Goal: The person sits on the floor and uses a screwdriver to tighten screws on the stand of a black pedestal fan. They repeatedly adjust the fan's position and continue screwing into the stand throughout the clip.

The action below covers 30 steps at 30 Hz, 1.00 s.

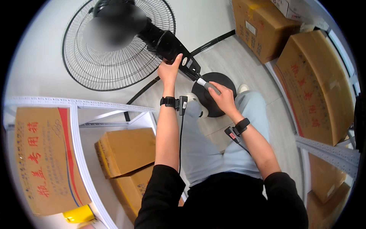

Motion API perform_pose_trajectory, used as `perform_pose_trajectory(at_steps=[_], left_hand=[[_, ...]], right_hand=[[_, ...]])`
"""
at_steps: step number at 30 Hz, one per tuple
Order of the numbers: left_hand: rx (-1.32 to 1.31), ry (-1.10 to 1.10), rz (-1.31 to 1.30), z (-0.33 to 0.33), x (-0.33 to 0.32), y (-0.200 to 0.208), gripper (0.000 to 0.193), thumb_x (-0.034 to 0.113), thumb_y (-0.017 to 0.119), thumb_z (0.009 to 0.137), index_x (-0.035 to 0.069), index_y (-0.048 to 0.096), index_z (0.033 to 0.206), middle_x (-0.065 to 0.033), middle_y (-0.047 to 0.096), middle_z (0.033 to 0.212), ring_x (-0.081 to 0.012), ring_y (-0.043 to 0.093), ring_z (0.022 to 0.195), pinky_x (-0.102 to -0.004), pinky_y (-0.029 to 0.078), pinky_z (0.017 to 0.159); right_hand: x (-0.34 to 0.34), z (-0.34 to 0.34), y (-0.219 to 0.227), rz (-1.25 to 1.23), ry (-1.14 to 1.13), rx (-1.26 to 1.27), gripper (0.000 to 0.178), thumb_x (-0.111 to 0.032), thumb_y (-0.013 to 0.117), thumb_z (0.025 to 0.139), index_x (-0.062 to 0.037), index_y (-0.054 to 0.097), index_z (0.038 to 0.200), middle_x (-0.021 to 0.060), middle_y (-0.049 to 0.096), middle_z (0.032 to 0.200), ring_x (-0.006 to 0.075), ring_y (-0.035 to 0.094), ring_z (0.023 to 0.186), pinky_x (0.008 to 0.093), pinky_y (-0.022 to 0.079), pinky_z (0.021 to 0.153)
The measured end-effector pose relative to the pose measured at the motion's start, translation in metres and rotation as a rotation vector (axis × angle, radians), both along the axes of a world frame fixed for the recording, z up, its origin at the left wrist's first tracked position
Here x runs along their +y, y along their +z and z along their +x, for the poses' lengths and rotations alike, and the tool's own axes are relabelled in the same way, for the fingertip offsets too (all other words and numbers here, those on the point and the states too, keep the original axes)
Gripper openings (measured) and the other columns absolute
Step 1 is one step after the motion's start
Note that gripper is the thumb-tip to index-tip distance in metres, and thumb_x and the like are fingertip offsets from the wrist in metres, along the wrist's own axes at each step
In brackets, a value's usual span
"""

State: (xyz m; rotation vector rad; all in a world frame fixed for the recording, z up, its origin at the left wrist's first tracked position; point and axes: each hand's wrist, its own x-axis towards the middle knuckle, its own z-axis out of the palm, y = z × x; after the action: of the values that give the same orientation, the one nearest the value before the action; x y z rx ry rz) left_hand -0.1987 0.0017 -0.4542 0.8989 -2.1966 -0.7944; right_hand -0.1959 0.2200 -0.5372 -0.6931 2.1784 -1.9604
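Observation:
A black pedestal fan (167, 47) leans across the upper part of the head view, its wire cage on the left. My left hand (167, 71) grips the side of the fan's black control housing, with the thumb lying along its face. At the housing's lower end, my right hand (224, 98) is closed round a grey-and-white cylinder (211, 87). The cylinder's white end meets the housing; whether it is part of the fan's pole or a separate piece I cannot tell. Below it, the round black base (202, 97) rests on the floor between my feet.
On the left, a white metal shelf (85, 102) holds cardboard boxes (131, 147) and a yellow package (79, 214). Large cartons (314, 86) line the right-hand shelf. A black strip (215, 40) runs along the foot of the wall behind the fan.

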Motion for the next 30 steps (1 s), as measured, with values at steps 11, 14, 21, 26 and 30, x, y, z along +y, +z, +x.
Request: perform_pose_trajectory(at_steps=[11, 14, 21, 26, 30], left_hand=[[0.034, -0.002, 0.167, 0.012, -0.001, 0.008, 0.049, 0.045, 0.078, 0.067, 0.004, 0.07, 0.093, -0.0073, 0.071, 0.085, -0.0171, 0.067, 0.079, -0.0274, 0.049, 0.074], [0.157, -0.038, 0.228, 0.009, -0.004, 0.0, 0.048, 0.041, 0.08, 0.066, 0.004, 0.071, 0.093, -0.005, 0.071, 0.083, -0.0128, 0.066, 0.075, -0.0249, 0.048, 0.072], [0.108, -0.011, 0.194, 0.019, -0.013, -0.003, 0.046, 0.039, 0.082, 0.064, 0.004, 0.071, 0.091, -0.0035, 0.07, 0.08, -0.0098, 0.064, 0.072, -0.0236, 0.048, 0.069], [0.104, -0.074, 0.227, 0.022, -0.014, 0.006, 0.049, 0.043, 0.082, 0.063, 0.002, 0.071, 0.089, -0.0044, 0.07, 0.08, -0.011, 0.063, 0.072, -0.0248, 0.048, 0.069], [0.029, -0.069, 0.226, 0.016, -0.011, 0.015, 0.05, 0.044, 0.081, 0.063, 0.002, 0.07, 0.089, -0.0049, 0.07, 0.08, -0.0123, 0.064, 0.072, -0.0251, 0.048, 0.069]], right_hand=[[0.0, -0.024, 0.012, 0.069, 0.139, -0.184, 0.031, -0.027, 0.065, 0.085, -0.0051, 0.067, 0.107, 0.014, 0.069, 0.082, 0.0172, 0.067, 0.076, 0.0299, 0.05, 0.068], [0.005, -0.033, 0.034, 0.19, 0.177, -0.107, 0.034, -0.029, 0.064, 0.085, -0.0037, 0.066, 0.108, 0.0137, 0.069, 0.082, 0.0204, 0.067, 0.076, 0.0301, 0.049, 0.07], [0.005, -0.023, 0.041, 0.174, 0.172, -0.005, 0.035, -0.029, 0.062, 0.086, -0.0013, 0.065, 0.107, 0.0206, 0.067, 0.084, 0.0321, 0.066, 0.079, 0.0354, 0.05, 0.071], [-0.001, -0.014, 0.032, 0.218, 0.217, -0.232, 0.035, -0.029, 0.059, 0.088, -0.0004, 0.064, 0.107, 0.0233, 0.065, 0.086, 0.0362, 0.064, 0.081, 0.0383, 0.05, 0.072], [-0.006, 0.015, 0.048, 0.256, 0.096, 0.111, 0.033, -0.025, 0.055, 0.089, 0.0006, 0.061, 0.109, 0.0244, 0.064, 0.087, 0.0408, 0.062, 0.083, 0.0426, 0.049, 0.072]])
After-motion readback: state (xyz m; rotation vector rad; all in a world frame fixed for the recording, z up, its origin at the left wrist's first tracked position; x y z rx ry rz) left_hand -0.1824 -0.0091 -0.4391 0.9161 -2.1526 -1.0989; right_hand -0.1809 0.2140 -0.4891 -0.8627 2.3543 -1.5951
